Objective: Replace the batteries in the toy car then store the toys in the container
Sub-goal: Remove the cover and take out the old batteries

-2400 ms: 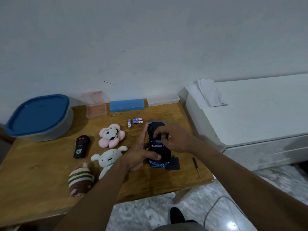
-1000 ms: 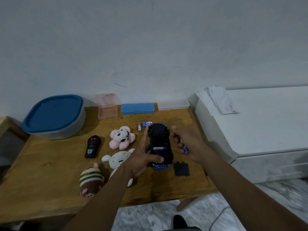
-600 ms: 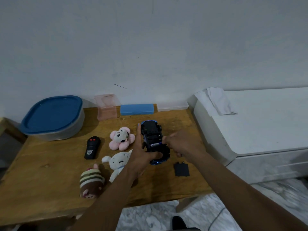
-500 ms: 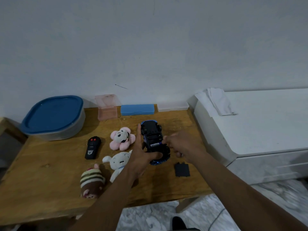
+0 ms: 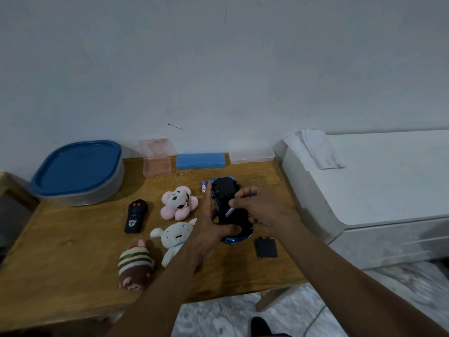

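The blue toy car (image 5: 224,190) lies upside down on the wooden table (image 5: 73,239), black underside up. My left hand (image 5: 209,229) clasps its near left side. My right hand (image 5: 262,210) hovers over the car's middle, pinching a battery (image 5: 229,211) that points down at the open battery bay. A purple tip (image 5: 252,195) shows behind the knuckles. One loose battery (image 5: 203,186) lies left of the car. The black battery cover (image 5: 266,247) rests to the near right. A grey container with a blue lid (image 5: 77,171) stands at the far left.
A black remote (image 5: 135,216), a pink flower plush (image 5: 178,203), a white plush (image 5: 175,237) and a striped brown plush (image 5: 134,267) lie left of the car. Pink (image 5: 156,156), blue (image 5: 200,161) and clear (image 5: 251,155) cases line the wall. A white cabinet (image 5: 376,186) adjoins on the right.
My right hand lifted a battery out to the right, came back beside the car, and now holds a battery over the bay. My left hand kept hold of the car throughout.
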Demonstrator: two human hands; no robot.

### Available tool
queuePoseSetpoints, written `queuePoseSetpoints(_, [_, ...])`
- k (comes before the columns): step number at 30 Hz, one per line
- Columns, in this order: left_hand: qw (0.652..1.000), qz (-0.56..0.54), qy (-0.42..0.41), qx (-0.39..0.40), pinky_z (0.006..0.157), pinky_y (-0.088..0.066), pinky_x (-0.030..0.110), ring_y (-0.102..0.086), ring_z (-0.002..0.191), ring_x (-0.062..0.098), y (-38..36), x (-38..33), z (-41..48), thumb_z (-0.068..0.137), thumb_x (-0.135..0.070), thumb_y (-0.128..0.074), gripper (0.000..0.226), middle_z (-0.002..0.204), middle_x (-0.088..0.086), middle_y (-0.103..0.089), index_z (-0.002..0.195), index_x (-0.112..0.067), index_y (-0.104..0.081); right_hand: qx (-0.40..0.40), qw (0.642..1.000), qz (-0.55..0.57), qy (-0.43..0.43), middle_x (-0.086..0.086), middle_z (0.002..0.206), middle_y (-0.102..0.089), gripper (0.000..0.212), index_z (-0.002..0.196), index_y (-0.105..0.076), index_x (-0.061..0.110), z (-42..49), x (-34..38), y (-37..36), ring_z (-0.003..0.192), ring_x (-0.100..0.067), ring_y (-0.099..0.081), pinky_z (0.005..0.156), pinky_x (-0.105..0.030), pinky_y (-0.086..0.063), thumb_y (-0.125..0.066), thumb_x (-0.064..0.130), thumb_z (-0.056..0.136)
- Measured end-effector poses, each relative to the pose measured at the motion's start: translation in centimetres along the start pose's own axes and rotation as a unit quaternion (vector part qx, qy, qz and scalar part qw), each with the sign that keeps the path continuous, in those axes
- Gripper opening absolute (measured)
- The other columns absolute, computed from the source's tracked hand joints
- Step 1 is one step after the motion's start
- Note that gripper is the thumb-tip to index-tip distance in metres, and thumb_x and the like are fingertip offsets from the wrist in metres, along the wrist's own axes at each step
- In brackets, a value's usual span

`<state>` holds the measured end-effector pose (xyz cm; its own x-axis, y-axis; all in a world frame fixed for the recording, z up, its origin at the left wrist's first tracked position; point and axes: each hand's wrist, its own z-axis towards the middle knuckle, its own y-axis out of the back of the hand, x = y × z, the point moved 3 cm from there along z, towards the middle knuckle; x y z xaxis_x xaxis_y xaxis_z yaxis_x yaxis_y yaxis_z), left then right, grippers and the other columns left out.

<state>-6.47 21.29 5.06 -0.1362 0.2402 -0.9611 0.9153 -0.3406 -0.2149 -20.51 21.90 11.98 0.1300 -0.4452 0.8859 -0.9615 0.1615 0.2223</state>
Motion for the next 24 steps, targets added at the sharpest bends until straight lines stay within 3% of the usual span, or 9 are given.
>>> queuePoseSetpoints(3, [1.0, -0.009, 0.003, 0.008, 0.093, -0.049, 0.062, -0.058, 0.12, 0.034, 0.0, -0.2, -0.1, 0.059, 0.005, -0.077, 0.121, 0.133, 0.003, -0.058, 0.127, -0.076, -0.019, -0.028, 0.999, 0.042, 0.014, -0.006, 0.094, -0.069, 0.021, 0.095, -0.068, 0.011, 0.3, -0.2, 0.2, 0.057, -0.009, -0.052, 0.044, -0.02, -0.041, -0.078, 0.016, 0.077])
queuePoseSetpoints(6, [1.0, -0.018, 0.012, 0.004, 0.093, -0.05, 0.061, -0.06, 0.117, 0.034, 0.3, -0.4, -0.2, 0.063, 0.01, -0.075, 0.122, 0.13, 0.008, -0.06, 0.134, -0.07, -0.017, -0.002, 0.979, 0.202, -0.001, -0.008, 0.09, -0.068, 0.021, 0.097, -0.065, 0.007, 0.9, -0.8, 0.9, 0.049, -0.008, -0.044, 0.042, -0.021, -0.038, -0.072, 0.022, 0.083])
queuePoseSetpoints(9, [1.0, -0.022, 0.018, 0.006, 0.094, -0.049, 0.06, -0.062, 0.115, 0.033, 0.5, -0.3, -0.3, 0.065, 0.013, -0.073, 0.123, 0.131, 0.011, -0.06, 0.141, -0.063, -0.015, 0.053, 0.908, 0.411, -0.067, -0.001, 0.069, -0.057, 0.016, 0.098, -0.059, 0.008, 1.3, -1.2, 1.3, 0.045, -0.006, -0.043, 0.04, -0.018, -0.037, -0.057, 0.023, 0.093])
queuePoseSetpoints(12, [0.999, -0.024, 0.027, 0.007, 0.096, -0.048, 0.06, -0.062, 0.114, 0.033, 0.7, -0.1, -0.3, 0.063, 0.012, -0.073, 0.124, 0.131, 0.012, -0.059, 0.143, -0.061, -0.013, 0.081, 0.85, 0.51, -0.103, -0.001, 0.065, -0.054, 0.018, 0.083, -0.059, 0.01, 1.1, -1.1, 1.2, 0.049, -0.009, -0.048, 0.043, -0.018, -0.044, -0.057, 0.026, 0.091])
queuePoseSetpoints(19, [0.999, -0.025, 0.036, 0.022, 0.094, -0.051, 0.056, -0.06, 0.116, 0.034, 0.9, 0.3, -0.6, 0.064, 0.016, -0.072, 0.124, 0.132, 0.015, -0.057, 0.143, -0.06, -0.014, 0.11, 0.895, 0.423, -0.088, -0.001, 0.068, -0.058, 0.031, 0.072, -0.058, 0.016, 0.9, -1.8, 1.5, 0.048, -0.009, -0.048, 0.04, -0.02, -0.041, -0.055, 0.04, 0.093])
queuePoseSetpoints(24, [0.998, -0.029, 0.027, 0.047, 0.096, -0.05, 0.056, -0.059, 0.117, 0.036, 1.1, 0.6, -1.0, 0.066, 0.021, -0.067, 0.121, 0.132, 0.018, -0.057, 0.144, -0.057, -0.018, 0.096, 0.889, 0.439, -0.093, -0.001, 0.071, -0.054, 0.016, 0.087, -0.055, 0.013, 0.6, -2.4, 1.8, 0.044, -0.007, -0.044, 0.039, -0.018, -0.04, -0.048, 0.022, 0.098])
